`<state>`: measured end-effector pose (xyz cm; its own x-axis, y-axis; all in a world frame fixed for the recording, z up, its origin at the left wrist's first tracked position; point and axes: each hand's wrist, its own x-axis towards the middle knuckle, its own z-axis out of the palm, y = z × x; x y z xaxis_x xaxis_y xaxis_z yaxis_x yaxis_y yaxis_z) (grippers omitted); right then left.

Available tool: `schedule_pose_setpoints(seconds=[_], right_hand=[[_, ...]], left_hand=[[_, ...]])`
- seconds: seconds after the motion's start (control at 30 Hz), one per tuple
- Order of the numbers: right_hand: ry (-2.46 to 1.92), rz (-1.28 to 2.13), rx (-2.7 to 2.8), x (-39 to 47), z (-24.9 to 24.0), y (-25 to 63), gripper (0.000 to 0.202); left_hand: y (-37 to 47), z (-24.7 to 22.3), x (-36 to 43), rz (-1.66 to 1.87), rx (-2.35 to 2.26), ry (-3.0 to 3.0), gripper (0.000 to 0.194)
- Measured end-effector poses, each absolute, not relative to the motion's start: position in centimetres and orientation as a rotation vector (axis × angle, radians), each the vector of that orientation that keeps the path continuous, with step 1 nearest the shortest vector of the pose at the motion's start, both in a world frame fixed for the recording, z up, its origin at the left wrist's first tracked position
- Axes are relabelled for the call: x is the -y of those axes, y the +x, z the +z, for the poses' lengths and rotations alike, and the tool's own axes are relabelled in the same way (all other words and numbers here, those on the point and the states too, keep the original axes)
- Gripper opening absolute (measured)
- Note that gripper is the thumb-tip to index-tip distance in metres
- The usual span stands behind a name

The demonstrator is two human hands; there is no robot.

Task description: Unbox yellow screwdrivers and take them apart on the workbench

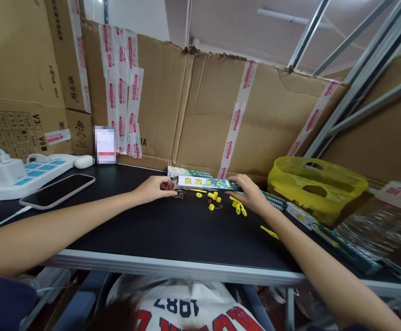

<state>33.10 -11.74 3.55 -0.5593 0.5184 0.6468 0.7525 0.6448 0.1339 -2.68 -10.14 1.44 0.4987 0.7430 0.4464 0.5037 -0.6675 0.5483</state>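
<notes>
A long narrow printed box [209,183] with yellow lettering is held level between my two hands above the black table. My left hand [155,189] pinches its left end, where an end flap seems to stand open. My right hand [250,193] is wrapped round the right end. Under and in front of the box lie small yellow plastic parts [213,196], a yellow forked piece [238,206] and a yellow ring-like cap [211,207]. Thin metal wire pieces [179,194] lie below my left fingers. Behind the held box rests another similar box [190,172].
A yellow plastic bag [317,184] stands at right, beside clear plastic packaging [376,225] and more long boxes [341,248]. A yellow strip [269,232] lies near my right forearm. At left are a phone [59,191] and a power strip [45,170]. Cardboard walls [207,105] enclose the back.
</notes>
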Motion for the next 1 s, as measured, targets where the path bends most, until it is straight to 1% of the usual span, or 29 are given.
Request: schedule_pose_setpoints(seconds=[0.1, 0.2, 0.33, 0.5, 0.7, 0.77, 0.9, 1.0], right_hand=[[-0.962, -0.545, 2.314, 11.9, 3.5, 32.7, 0.033], [-0.94, -0.552, 2.313, 12.2, 3.9, 32.7, 0.033], [-0.95, -0.598, 2.283, 12.0, 4.7, 33.9, 0.032], [-1.0, -0.668, 2.234, 11.3, 5.3, 36.2, 0.032], [-1.015, -0.686, 2.215, 11.3, 5.7, 37.0, 0.032], [-1.013, -0.679, 2.208, 11.4, 5.7, 36.7, 0.031], [-1.007, -0.623, 2.218, 11.6, 5.5, 36.1, 0.031], [-0.997, -0.595, 2.231, 11.7, 5.2, 35.7, 0.032]], left_hand=[[-2.5, 1.5, 10.5, 0.946, -1.047, 2.517, 0.031], [-2.6, 1.9, 10.5, 0.876, -0.946, 2.653, 0.028], [-3.1, 2.5, 10.1, 0.781, -0.784, 2.672, 0.032], [-3.9, 2.6, 9.5, 0.645, -0.793, 2.637, 0.034], [-4.5, 2.4, 8.8, 0.547, -0.837, 2.693, 0.029], [-4.6, 2.4, 8.7, 0.55, -0.892, 2.713, 0.027], [-3.9, 2.3, 9.4, 0.608, -1.044, 2.654, 0.039], [-3.2, 2.1, 10.1, 0.701, -1.065, 2.525, 0.039]])
